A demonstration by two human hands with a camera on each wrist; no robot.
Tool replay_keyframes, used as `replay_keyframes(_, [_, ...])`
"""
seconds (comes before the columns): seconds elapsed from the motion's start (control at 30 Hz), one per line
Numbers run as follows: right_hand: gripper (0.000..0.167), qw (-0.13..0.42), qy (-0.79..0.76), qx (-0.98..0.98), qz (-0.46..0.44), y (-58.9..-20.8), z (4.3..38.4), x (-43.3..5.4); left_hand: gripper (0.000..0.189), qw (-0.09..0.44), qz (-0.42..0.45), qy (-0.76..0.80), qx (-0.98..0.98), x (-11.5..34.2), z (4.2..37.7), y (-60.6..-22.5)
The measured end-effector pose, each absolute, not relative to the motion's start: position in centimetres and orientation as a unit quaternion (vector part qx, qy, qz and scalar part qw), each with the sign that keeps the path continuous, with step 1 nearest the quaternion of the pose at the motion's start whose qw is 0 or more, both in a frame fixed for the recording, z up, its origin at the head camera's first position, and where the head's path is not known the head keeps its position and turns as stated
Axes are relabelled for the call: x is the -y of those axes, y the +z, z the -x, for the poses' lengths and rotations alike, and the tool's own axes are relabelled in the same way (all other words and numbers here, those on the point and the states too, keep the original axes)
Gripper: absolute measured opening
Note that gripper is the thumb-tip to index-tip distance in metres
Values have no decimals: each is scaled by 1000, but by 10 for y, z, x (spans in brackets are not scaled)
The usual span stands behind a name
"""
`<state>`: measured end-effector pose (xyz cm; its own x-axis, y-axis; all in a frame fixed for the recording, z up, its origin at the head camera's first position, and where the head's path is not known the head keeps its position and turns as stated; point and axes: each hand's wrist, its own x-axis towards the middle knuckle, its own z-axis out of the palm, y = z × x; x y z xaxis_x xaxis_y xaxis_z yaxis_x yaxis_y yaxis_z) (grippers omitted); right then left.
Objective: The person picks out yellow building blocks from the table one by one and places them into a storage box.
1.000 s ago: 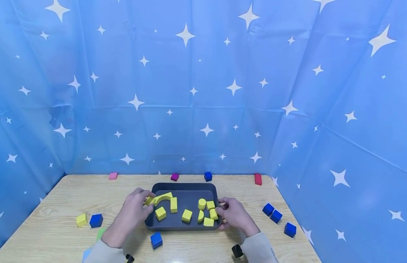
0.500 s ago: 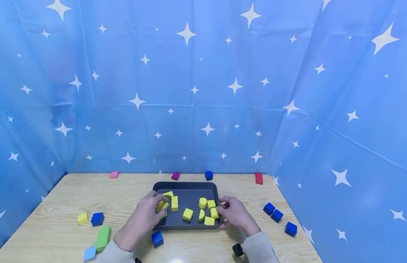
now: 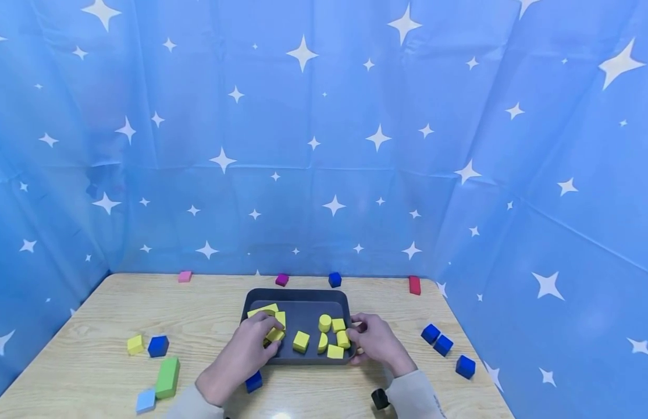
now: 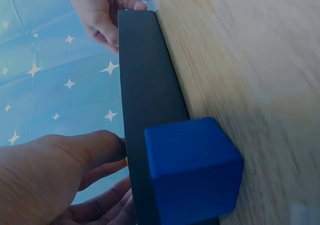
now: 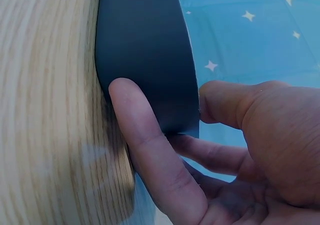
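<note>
A dark shallow tray holds several yellow wooden blocks. My left hand reaches over its left part and pinches a small yellow block, partly hidden by the fingers. Just behind these fingers lie a yellow arch block and a yellow rectangular block. My right hand grips the tray's right end; in the right wrist view the thumb is at the rim and the fingers lie against the outer wall. Near it are a yellow cylinder and other yellow pieces.
A blue cube stands close to the tray's front wall. On the table's left are a yellow cube, a blue cube, a green block and a light blue block. Blue cubes lie right; a red block lies behind.
My left hand has moved right from the tray's left edge, carrying the small yellow block over the tray. The right hand keeps its grip on the tray's right end.
</note>
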<state>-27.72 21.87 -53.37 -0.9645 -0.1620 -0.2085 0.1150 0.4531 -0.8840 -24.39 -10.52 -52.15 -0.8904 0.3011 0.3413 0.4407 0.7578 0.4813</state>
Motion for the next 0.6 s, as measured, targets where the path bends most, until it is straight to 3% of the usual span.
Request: replay_keyframes(0.6, [49, 124, -518, -846, 20, -535, 277, -219, 26, 109, 228, -280, 926, 100, 241, -528])
